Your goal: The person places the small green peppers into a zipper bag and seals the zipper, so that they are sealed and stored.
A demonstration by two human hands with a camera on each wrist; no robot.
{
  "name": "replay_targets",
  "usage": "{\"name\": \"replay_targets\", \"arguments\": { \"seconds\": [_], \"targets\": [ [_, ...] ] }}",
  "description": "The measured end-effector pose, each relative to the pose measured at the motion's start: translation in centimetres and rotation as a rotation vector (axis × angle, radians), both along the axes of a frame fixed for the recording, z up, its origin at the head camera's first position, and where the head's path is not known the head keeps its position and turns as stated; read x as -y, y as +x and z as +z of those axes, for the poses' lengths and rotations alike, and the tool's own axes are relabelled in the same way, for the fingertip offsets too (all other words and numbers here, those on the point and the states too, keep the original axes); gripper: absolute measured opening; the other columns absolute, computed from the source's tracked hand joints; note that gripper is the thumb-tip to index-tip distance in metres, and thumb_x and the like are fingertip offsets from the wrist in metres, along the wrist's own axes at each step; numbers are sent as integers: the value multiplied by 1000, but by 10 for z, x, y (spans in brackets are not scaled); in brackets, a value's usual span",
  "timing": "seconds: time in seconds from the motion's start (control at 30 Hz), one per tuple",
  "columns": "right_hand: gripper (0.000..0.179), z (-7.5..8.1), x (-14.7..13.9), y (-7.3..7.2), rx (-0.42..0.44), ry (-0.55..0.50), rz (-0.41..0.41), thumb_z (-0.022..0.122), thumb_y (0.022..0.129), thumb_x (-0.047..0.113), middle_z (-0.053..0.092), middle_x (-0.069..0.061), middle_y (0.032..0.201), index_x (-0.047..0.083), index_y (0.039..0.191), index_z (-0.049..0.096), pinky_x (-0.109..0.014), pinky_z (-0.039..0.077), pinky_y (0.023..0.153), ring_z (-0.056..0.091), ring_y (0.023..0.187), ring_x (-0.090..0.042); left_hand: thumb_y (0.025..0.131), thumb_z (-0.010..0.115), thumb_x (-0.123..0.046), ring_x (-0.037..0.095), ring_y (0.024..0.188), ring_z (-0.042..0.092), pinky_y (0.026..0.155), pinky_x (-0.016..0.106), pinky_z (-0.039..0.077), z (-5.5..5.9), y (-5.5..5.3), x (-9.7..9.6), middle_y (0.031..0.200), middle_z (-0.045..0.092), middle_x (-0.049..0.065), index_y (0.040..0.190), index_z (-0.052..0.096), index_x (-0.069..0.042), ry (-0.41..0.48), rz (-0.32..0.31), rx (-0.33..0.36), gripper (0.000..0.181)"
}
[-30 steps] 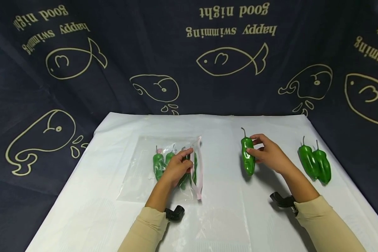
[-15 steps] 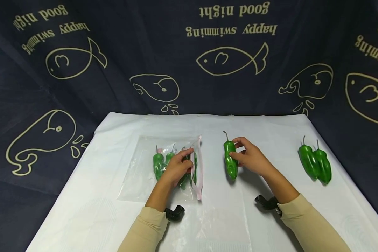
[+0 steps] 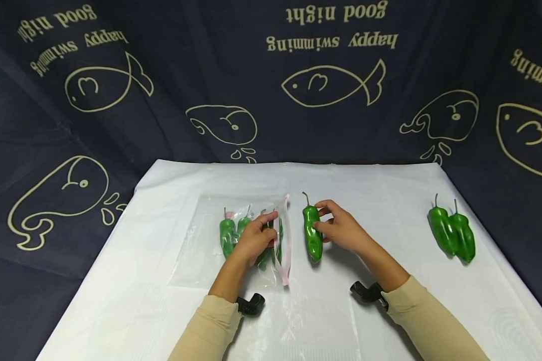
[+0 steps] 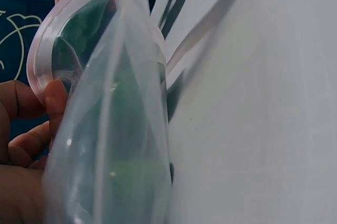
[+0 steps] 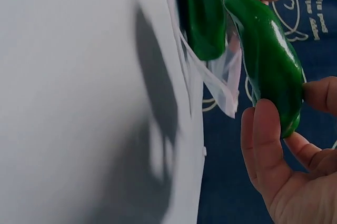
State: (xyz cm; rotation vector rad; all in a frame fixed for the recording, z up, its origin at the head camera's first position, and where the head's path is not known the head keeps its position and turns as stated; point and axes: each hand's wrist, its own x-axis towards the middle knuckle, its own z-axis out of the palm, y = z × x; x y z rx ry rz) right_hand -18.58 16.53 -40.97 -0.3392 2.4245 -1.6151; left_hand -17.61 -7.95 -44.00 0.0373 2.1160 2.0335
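Observation:
A clear zip bag (image 3: 191,255) with a pink-edged mouth lies left of centre, its opening facing right. Several green peppers (image 3: 227,236) are inside. My left hand (image 3: 253,240) pinches the upper side of the mouth; in the left wrist view its thumb and fingers hold the pink zip edge (image 4: 36,66), and the mouth gapes. My right hand (image 3: 341,230) grips a glossy green pepper (image 3: 311,238) by its side, stem pointing away, just right of the mouth. In the right wrist view, thumb and fingers hold this pepper (image 5: 271,61) above the table, near a bagged pepper (image 5: 199,13).
Two more green peppers (image 3: 443,233) lie side by side at the table's right. A white cloth covers the table (image 3: 388,326). Behind its far edge hangs a dark curtain (image 3: 271,143) with fish prints. A black wrist camera (image 3: 252,305) sits on each forearm.
My right hand has moved left with the green pepper, from right of centre to close by the bag's mouth. The left hand and the bag have stayed in place.

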Motion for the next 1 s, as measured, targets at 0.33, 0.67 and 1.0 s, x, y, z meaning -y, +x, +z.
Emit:
{"name": "replay_targets", "arguments": {
  "seconds": [0.33, 0.67, 1.0],
  "targets": [
    [52, -15, 20, -2, 52, -33, 53, 66, 92, 15, 49, -21, 125, 6, 139, 45, -44, 59, 66, 64, 84, -24, 81, 54, 7, 8, 67, 49, 64, 24, 52, 0, -1, 0, 75, 49, 0, 144, 49, 1, 38, -7, 7, 64],
    [50, -20, 36, -2, 64, -21, 84, 69, 92, 16, 51, -19, 122, 7, 137, 49, -40, 59, 62, 65, 82, -23, 81, 53, 9, 9, 67, 49, 62, 24, 51, 9, 1, 2, 74, 48, 1, 145, 43, 6, 35, -42, 23, 65],
    [47, -25, 47, -9, 84, -15, 33, 71, 91, 18, 54, -17, 116, 7, 133, 52, -37, 59, 61, 66, 85, -22, 81, 52, 9, 10, 66, 49, 62, 23, 49, 32, 14, 1, 73, 47, 1, 143, 43, 10, 52, -66, -1, 63]
  ]
}}
